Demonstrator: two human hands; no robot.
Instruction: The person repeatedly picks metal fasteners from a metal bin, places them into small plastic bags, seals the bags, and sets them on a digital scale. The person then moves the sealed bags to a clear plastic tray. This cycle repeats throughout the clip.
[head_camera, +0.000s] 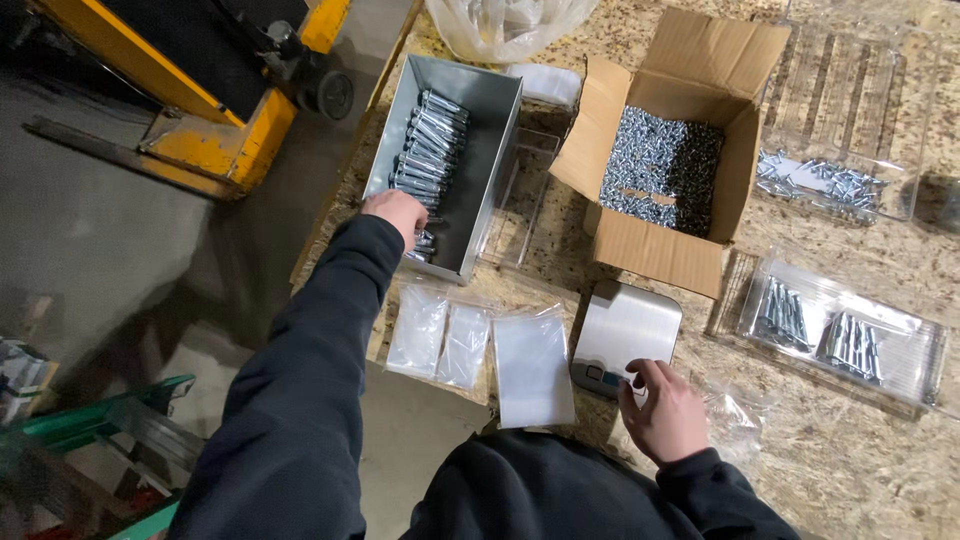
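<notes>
Bolts (428, 145), long and silver, lay stacked in a row along the left wall of a grey metal bin (490, 160) in the upper middle of the frame, and that bin stood on a chipboard table (860, 470) which filled the right and centre of the view. Right of the bin sat an open cardboard box (690, 70) heaped with small silver screws (662, 168). At the far right a clear plastic tray (850, 110) held a scatter of screws, and below it another clear tray (900, 350) carried two bagged bundles of bolts. Near the lower centre lay a small steel scale (625, 325), and left of it three clear zip bags (480, 350) rested flat at the table edge. The left hand (397, 212) reached over the bin's near end, fingers curled down among the bolts; whether it held one could not be told. The right hand (662, 412) rested at the scale's near edge, fingertips (634, 378) touching the front by its display, loosely bent and holding nothing.
</notes>
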